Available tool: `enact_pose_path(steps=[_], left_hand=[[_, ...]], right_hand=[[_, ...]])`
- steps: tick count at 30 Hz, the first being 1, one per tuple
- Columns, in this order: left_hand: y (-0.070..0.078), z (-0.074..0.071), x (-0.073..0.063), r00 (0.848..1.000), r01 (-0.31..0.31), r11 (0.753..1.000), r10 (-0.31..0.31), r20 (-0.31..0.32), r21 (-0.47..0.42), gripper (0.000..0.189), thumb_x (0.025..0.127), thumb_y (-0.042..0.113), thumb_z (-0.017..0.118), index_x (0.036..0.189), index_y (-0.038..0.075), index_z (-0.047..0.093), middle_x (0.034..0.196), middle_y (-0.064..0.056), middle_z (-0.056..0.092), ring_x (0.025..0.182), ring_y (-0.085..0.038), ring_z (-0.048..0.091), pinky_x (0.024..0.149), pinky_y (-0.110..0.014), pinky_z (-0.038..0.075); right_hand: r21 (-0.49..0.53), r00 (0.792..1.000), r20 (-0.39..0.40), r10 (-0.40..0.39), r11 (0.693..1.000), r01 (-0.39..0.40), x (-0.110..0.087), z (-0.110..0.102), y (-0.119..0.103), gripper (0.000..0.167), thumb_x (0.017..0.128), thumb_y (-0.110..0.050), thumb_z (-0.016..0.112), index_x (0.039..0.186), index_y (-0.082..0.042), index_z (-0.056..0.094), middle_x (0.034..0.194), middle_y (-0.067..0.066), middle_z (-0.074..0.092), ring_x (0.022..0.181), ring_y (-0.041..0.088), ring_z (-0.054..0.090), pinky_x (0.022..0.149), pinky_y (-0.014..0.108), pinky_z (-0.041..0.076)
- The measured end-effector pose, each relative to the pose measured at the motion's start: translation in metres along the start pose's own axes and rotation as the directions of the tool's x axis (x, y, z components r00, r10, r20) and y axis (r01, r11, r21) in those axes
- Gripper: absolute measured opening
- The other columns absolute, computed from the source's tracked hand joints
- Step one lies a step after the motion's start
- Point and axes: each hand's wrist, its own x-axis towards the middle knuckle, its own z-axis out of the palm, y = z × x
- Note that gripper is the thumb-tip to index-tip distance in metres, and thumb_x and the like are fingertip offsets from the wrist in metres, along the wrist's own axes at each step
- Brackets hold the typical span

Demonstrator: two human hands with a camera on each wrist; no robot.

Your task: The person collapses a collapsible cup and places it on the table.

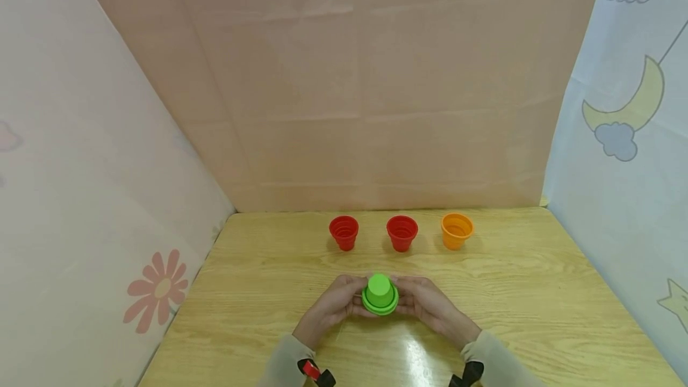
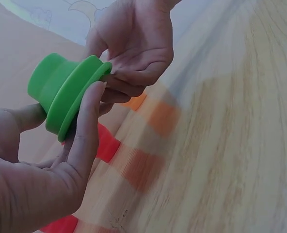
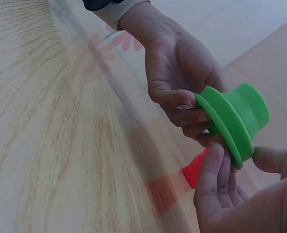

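Observation:
A green collapsible cup [image 1: 380, 292] is held between both hands above the front middle of the table, base up and rim down. Its wall is partly folded, so a ring stands round the narrower base. My left hand [image 1: 338, 301] grips it from the left, thumb on the side of the cup [image 2: 61, 92] and fingers under the rim. From the other side my right hand [image 1: 428, 304] holds it the same way, with its fingers [image 3: 214, 172] beneath the rim. The inside of the cup is hidden.
Behind the hands, a row of cups stands upright along the table's back: a red cup [image 1: 344, 233], another red cup [image 1: 402, 233] and an orange cup [image 1: 457, 231]. A wood-grain table [image 1: 258, 291] lies beneath, with a tan cloth [image 1: 355, 88] behind and printed sheets at both sides.

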Motion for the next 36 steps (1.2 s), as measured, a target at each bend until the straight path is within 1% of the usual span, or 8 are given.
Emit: enact_pose_path(steps=[6,13,18,21,24,30,33,36], left_hand=[[-0.0019,0.0003,-0.0003,1.000,0.017,0.999,-0.016,-0.020,0.032,0.042,0.109,0.025,0.056,0.131,-0.009,0.067,0.114,-0.022,0.078,0.096,-0.024,0.080,0.082,-0.038,0.067],[-0.0032,0.0004,-0.0017,1.000,-0.006,0.998,0.008,-0.021,0.068,0.037,0.110,0.016,0.053,0.130,-0.012,0.065,0.117,-0.028,0.075,0.102,-0.032,0.079,0.082,-0.041,0.067],[-0.0040,0.0006,-0.0017,1.000,-0.017,0.994,0.018,-0.013,0.107,0.031,0.108,0.007,0.050,0.127,-0.013,0.065,0.114,-0.024,0.076,0.098,-0.028,0.079,0.081,-0.042,0.067],[-0.0031,0.0008,-0.0014,1.000,-0.026,0.991,0.027,-0.010,0.130,0.030,0.107,0.005,0.050,0.127,-0.013,0.064,0.113,-0.022,0.076,0.096,-0.024,0.079,0.081,-0.043,0.067],[-0.0023,0.0011,-0.0011,0.998,-0.040,0.984,0.047,-0.037,0.173,0.028,0.108,0.006,0.053,0.126,-0.012,0.064,0.112,-0.023,0.077,0.094,-0.022,0.078,0.080,-0.042,0.068],[-0.0028,0.0030,0.0000,0.990,-0.047,0.971,0.076,-0.116,0.233,0.025,0.108,0.005,0.054,0.123,-0.011,0.065,0.112,-0.026,0.077,0.092,-0.022,0.078,0.076,-0.038,0.068],[-0.0036,0.0043,0.0008,0.988,-0.050,0.970,0.082,-0.129,0.237,0.026,0.109,0.005,0.053,0.125,-0.011,0.065,0.113,-0.027,0.076,0.095,-0.025,0.079,0.077,-0.039,0.068],[-0.0045,0.0056,0.0012,0.985,-0.051,0.968,0.090,-0.147,0.247,0.027,0.109,0.007,0.053,0.126,-0.010,0.065,0.113,-0.025,0.077,0.095,-0.026,0.079,0.077,-0.038,0.068]], right_hand=[[-0.047,1.000,-0.003,0.029,0.998,-0.029,0.0029,0.0005,0.0010,0.032,0.109,-0.033,0.058,0.119,-0.010,0.077,0.104,0.002,0.082,0.095,0.013,0.078,0.091,0.033,0.065],[-0.069,0.999,0.035,0.042,0.997,-0.040,0.0032,0.0014,0.0026,0.036,0.110,-0.036,0.056,0.122,-0.010,0.077,0.105,0.001,0.083,0.095,0.012,0.078,0.092,0.032,0.064],[-0.073,0.997,0.054,0.048,0.996,-0.044,0.0026,0.0021,0.0034,0.035,0.110,-0.036,0.055,0.121,-0.012,0.078,0.105,-0.001,0.082,0.096,0.011,0.077,0.092,0.032,0.063],[-0.079,0.997,0.058,0.052,0.996,-0.047,0.0022,0.0019,0.0031,0.035,0.109,-0.037,0.056,0.122,-0.012,0.078,0.107,-0.002,0.082,0.098,0.011,0.077,0.093,0.031,0.063],[-0.080,0.997,0.057,0.053,0.996,-0.048,0.0028,0.0019,0.0029,0.035,0.109,-0.036,0.056,0.123,-0.011,0.078,0.108,-0.002,0.082,0.098,0.010,0.077,0.093,0.030,0.063],[-0.076,0.999,0.016,0.049,0.996,-0.048,0.0035,0.0030,0.0028,0.031,0.107,-0.030,0.060,0.121,-0.008,0.077,0.102,-0.004,0.081,0.089,0.009,0.074,0.087,0.028,0.063],[-0.086,0.999,-0.015,0.038,0.996,-0.039,0.0039,0.0048,0.0024,0.034,0.106,-0.028,0.061,0.124,-0.002,0.074,0.100,-0.003,0.080,0.086,0.009,0.074,0.084,0.028,0.063],[-0.113,0.999,-0.052,0.017,0.993,-0.022,0.0044,0.0069,0.0024,0.041,0.106,-0.028,0.062,0.129,0.005,0.069,0.102,-0.003,0.079,0.085,0.009,0.073,0.082,0.028,0.063]])
